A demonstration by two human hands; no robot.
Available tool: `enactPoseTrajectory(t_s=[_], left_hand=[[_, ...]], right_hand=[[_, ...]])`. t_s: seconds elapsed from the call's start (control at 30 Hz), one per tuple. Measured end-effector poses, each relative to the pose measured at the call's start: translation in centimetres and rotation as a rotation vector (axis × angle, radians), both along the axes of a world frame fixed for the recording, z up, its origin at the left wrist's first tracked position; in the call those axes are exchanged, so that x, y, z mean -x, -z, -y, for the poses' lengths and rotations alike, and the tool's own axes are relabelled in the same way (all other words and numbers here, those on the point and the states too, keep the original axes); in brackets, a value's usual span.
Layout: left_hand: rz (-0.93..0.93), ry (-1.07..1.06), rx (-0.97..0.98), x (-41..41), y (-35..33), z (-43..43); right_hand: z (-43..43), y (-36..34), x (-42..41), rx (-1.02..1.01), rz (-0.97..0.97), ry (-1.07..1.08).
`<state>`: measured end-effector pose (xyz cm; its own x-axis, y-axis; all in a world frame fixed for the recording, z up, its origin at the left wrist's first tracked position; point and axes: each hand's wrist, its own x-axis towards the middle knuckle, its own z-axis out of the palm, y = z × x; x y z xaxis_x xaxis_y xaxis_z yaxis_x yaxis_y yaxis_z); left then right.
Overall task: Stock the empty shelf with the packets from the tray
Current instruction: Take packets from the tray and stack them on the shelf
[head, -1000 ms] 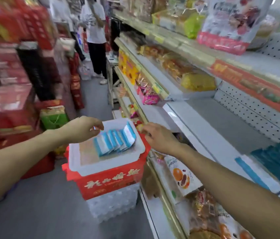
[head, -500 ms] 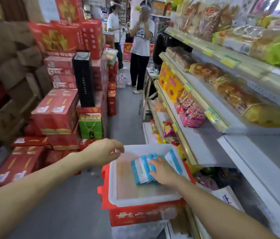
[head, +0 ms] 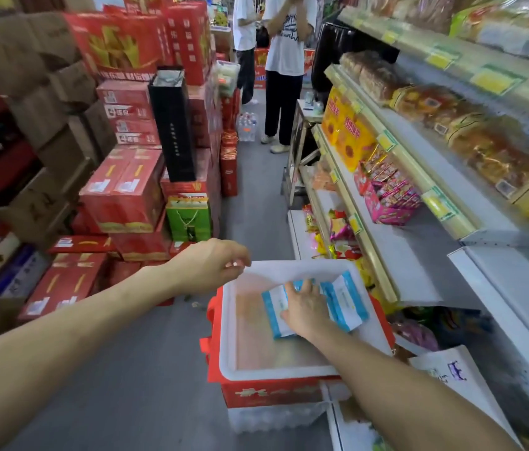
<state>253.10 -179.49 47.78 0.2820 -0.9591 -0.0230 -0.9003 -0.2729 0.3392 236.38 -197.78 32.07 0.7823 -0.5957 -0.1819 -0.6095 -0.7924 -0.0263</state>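
Note:
A white tray (head: 229, 327) rests on a red box (head: 276, 390) in the aisle. Several blue-and-white packets (head: 343, 301) lie in its far right part. My right hand (head: 305, 309) lies flat on top of the packets, fingers spread over them and curling at the left packet's edge. My left hand (head: 211, 265) hovers at the tray's far left corner, fingers loosely bent, holding nothing. The bare grey shelf (head: 419, 255) runs along the right, beside the tray.
Stacked red cartons (head: 123, 193) and a green gift bag (head: 188, 218) crowd the left of the aisle. Two people (head: 284, 70) stand farther down it. The right shelving holds bread (head: 500, 148), yellow packs and pink snack boxes (head: 386, 193).
My right hand came back from the shelf side and landed on the packets in the tray. The view swung left, towards the aisle. My left hand stays by the tray's corner.

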Motion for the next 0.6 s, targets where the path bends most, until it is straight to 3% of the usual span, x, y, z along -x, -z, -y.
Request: enactPoseTrajectory(t_s=[0.6], left_hand=[[-0.023, 0.021, 0.008, -0.5, 2.0, -0.2]], right_hand=[[-2.3, 0.0, -1.2, -0.030, -0.109, 0.004]])
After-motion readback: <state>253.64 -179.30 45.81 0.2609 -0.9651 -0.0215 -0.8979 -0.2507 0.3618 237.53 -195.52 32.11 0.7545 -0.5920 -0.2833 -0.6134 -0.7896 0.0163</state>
